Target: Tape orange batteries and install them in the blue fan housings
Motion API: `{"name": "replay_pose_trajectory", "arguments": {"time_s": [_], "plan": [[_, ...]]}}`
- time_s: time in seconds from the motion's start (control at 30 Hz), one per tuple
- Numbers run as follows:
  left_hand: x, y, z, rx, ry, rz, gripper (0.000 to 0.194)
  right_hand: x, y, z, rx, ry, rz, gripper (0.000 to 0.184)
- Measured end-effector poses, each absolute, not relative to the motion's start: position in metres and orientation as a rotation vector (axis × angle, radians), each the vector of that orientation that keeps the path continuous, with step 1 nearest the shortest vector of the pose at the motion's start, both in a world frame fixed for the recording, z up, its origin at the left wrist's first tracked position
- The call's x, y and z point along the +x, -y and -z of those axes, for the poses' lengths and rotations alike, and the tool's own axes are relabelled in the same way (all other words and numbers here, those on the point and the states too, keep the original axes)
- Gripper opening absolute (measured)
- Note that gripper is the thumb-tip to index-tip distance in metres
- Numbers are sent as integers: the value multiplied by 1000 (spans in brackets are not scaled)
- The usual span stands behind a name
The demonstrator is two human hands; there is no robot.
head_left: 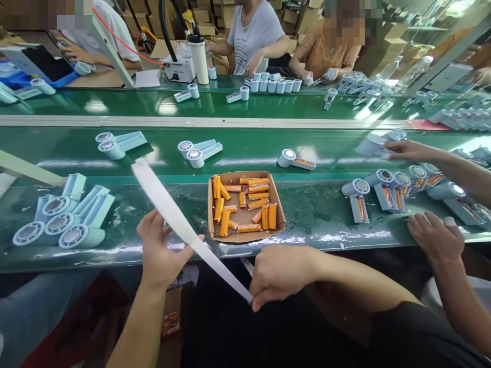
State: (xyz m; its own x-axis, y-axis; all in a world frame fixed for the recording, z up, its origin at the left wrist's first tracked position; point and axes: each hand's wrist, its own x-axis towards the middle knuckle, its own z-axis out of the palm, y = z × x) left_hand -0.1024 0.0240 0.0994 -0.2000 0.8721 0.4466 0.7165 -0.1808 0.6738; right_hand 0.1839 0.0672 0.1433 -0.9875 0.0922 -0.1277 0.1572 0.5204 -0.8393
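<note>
A long, flat white strip (169,203), tape-like, slants from upper left down to the lower middle in front of me. My left hand (159,250) grips it partway along, thumb near its edge and fingers partly hidden behind it. At the lower end, my right hand (282,273) pinches the strip between thumb and curled fingers. Just beyond my hands, a shallow cardboard box (283,217) contains several orange wrapped battery cells (258,196). To the left lie several light-blue handheld fan bodies (82,236) with open handles.
Pairs of fan bodies (112,148) rest on the green conveyor belt (245,140). On the right, a neighbour's hands (437,237) are near fans with orange cells inside (359,207). Across the line, people work beside a white tumbler (198,59) and a metal post (111,46).
</note>
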Motion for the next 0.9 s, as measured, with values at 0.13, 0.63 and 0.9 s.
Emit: {"name": "replay_pose_trajectory", "arguments": {"time_s": [0.13, 0.63, 0.9], "plan": [[-106, -12, -98, 1739, -1906, -1370, 70, 191, -133, -144, 929, -3012, 999, 30], [-81, 0, -88, 2215, -1886, -1078, 74, 207, -168, -120, 1748, -2837, 872, 35], [-73, -5, -87, 2325, -1877, -1014, 76, 180, -173, -124, 1736, -2840, 274, 33]]}}
